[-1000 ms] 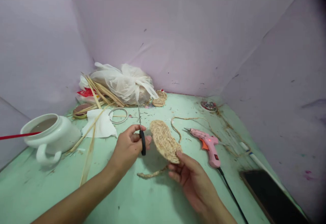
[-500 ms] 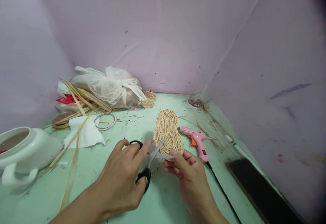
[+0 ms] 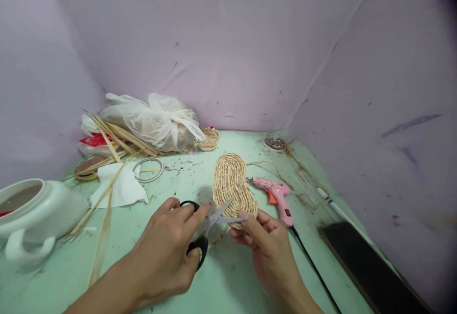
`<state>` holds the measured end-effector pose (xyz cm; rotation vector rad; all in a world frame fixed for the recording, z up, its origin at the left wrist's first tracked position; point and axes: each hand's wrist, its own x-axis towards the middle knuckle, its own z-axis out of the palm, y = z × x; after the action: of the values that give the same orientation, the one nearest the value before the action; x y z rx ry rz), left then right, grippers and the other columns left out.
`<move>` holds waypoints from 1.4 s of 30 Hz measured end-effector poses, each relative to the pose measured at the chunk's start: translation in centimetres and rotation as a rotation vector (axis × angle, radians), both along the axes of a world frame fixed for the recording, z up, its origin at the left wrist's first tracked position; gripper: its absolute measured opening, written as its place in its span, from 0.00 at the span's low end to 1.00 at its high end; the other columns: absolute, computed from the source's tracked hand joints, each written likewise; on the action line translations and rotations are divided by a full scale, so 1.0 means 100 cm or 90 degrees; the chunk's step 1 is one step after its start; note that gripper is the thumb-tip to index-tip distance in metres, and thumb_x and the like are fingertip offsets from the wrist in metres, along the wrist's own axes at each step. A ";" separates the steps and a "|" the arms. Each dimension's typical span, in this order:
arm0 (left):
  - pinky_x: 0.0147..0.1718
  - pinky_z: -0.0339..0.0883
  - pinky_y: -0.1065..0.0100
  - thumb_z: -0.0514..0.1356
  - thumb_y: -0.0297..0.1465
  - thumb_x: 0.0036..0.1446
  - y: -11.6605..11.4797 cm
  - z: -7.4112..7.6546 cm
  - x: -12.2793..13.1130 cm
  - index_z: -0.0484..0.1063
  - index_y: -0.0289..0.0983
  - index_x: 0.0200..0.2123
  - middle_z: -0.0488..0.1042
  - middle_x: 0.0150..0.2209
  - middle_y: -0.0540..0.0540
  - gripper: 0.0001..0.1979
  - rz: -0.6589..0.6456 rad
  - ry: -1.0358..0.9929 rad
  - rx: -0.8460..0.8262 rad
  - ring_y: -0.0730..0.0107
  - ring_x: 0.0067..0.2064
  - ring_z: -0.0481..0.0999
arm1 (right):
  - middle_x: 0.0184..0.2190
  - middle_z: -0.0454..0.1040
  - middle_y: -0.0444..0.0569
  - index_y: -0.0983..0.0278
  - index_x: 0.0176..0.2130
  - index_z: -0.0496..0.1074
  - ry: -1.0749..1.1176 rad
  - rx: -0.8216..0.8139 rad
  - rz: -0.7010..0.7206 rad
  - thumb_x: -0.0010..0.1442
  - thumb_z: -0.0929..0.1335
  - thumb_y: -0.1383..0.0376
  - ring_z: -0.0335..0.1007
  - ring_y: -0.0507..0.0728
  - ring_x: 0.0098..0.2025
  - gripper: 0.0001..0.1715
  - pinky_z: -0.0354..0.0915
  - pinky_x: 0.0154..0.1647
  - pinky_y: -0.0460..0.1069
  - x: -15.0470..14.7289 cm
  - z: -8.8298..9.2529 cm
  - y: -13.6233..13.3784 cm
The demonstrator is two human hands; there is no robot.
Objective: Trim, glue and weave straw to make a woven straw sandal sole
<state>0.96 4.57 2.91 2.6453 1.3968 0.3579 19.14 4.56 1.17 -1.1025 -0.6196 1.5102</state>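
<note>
My left hand (image 3: 174, 240) grips a pair of black-handled scissors (image 3: 213, 222), with thumb and fingers in the loops. The blades are spread and lie over the lower end of a woven straw piece (image 3: 228, 180), shaped like a shoe sole and coiled from twisted cord. Thumb and fingers of my right hand (image 3: 267, 238) pinch that piece at its lower right edge, close to the blade tips. Whether the blades touch the straw I cannot tell. A loose cord trails from under the piece near the scissors, and another strand runs from its upper right side.
A pink glue gun (image 3: 276, 195) with a black cable lies right of the straw piece. Further right are a black phone-like slab (image 3: 371, 266) and a white pen (image 3: 330, 202). To the left stand a white teapot (image 3: 67, 207), a tissue (image 3: 119, 187), a ring (image 3: 149, 179) and a plastic bag (image 3: 153, 123).
The straw piece has tilted slightly, its upper end shifting left. The scissors have moved a little left along with my left hand, their blades still spread.
</note>
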 end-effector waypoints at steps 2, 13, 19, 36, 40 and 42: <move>0.42 0.57 0.51 0.51 0.25 0.44 0.000 0.000 -0.001 0.59 0.34 0.54 0.71 0.36 0.42 0.29 -0.005 0.005 -0.012 0.60 0.35 0.68 | 0.21 0.75 0.46 0.68 0.26 0.76 0.017 -0.008 0.001 0.40 0.76 0.58 0.70 0.49 0.19 0.16 0.67 0.21 0.42 0.000 0.000 0.000; 0.40 0.60 0.53 0.51 0.23 0.43 0.004 0.003 -0.006 0.58 0.36 0.53 0.73 0.33 0.43 0.30 -0.051 0.048 -0.088 0.60 0.32 0.69 | 0.17 0.73 0.45 0.69 0.22 0.75 0.074 -0.048 0.017 0.36 0.77 0.58 0.68 0.49 0.16 0.18 0.68 0.18 0.43 -0.002 0.003 0.002; 0.33 0.61 0.59 0.50 0.21 0.41 0.006 0.006 -0.004 0.61 0.36 0.48 0.73 0.31 0.44 0.26 -0.059 0.055 -0.136 0.58 0.33 0.69 | 0.17 0.73 0.45 0.69 0.21 0.74 0.090 -0.058 0.020 0.35 0.77 0.58 0.67 0.49 0.16 0.18 0.68 0.17 0.43 -0.002 0.004 0.002; 0.24 0.57 0.62 0.48 0.30 0.52 0.062 -0.002 -0.072 0.62 0.32 0.51 0.75 0.33 0.33 0.22 0.400 0.240 -0.110 0.44 0.34 0.74 | 0.19 0.73 0.44 0.70 0.25 0.72 0.094 -0.099 0.063 0.40 0.76 0.60 0.67 0.47 0.17 0.16 0.69 0.19 0.42 0.002 -0.002 0.005; 0.28 0.62 0.60 0.46 0.28 0.54 0.067 -0.010 -0.081 0.70 0.32 0.37 0.74 0.32 0.35 0.14 0.360 0.249 -0.131 0.49 0.34 0.74 | 0.18 0.72 0.44 0.70 0.24 0.72 0.097 -0.099 0.100 0.42 0.75 0.61 0.66 0.47 0.16 0.15 0.68 0.18 0.41 0.001 -0.004 0.004; 0.32 0.64 0.57 0.46 0.29 0.55 0.062 -0.005 -0.076 0.68 0.32 0.43 0.73 0.37 0.34 0.16 0.366 0.226 -0.084 0.49 0.38 0.74 | 0.16 0.72 0.45 0.70 0.22 0.71 0.106 -0.110 0.114 0.42 0.75 0.61 0.65 0.47 0.15 0.15 0.67 0.16 0.41 0.001 -0.005 0.005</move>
<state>-6.69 10.80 2.44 2.2297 2.1986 -0.1656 19.25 5.02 0.69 -1.0587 -0.4895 1.8169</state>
